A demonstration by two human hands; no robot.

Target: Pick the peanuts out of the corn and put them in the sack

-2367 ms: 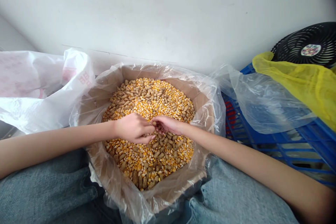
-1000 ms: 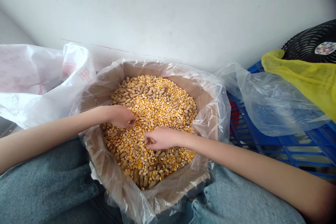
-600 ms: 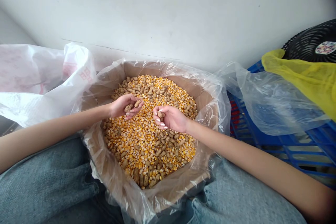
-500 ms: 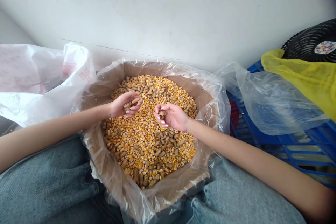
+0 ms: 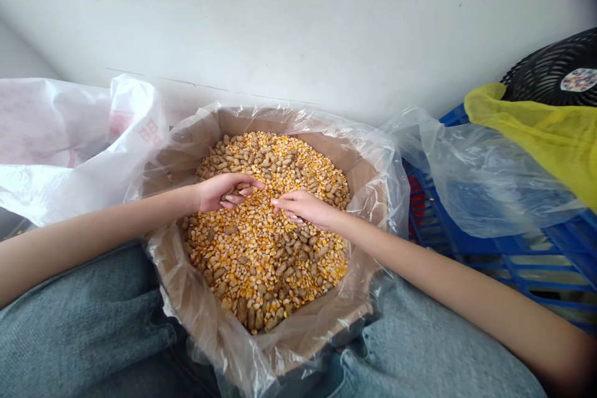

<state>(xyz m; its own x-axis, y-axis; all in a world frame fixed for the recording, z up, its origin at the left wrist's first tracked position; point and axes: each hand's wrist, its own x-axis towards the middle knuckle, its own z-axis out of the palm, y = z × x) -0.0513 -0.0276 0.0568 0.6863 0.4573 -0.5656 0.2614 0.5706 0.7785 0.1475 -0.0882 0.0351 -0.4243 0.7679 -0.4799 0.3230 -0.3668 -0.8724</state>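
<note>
A cardboard box (image 5: 361,183) lined with clear plastic stands between my knees, holding loose yellow corn kernels (image 5: 237,233) mixed with unshelled peanuts (image 5: 301,245). Over the left middle of the corn, my left hand (image 5: 224,191) is curled around peanuts (image 5: 242,186), which show partly between its fingers. My right hand (image 5: 305,207) hovers just to the right, palm turned down and fingers bent together, its thumb and index tip pinched. Whatever it holds, if anything, is hidden beneath the fingers. A small gap separates the fingertips of both hands.
To the left lies a white plastic bag (image 5: 93,183) with red print. At right are a blue plastic crate (image 5: 508,261), a clear plastic sheet (image 5: 494,186), a yellow mesh cloth (image 5: 545,137) and a black fan (image 5: 550,71). A white wall (image 5: 289,31) rises behind the box.
My right hand has rolled from palm up, with a peanut showing, to palm down. My left hand has turned slightly downward, its index finger reaching toward the right hand, hiding more of its peanuts.
</note>
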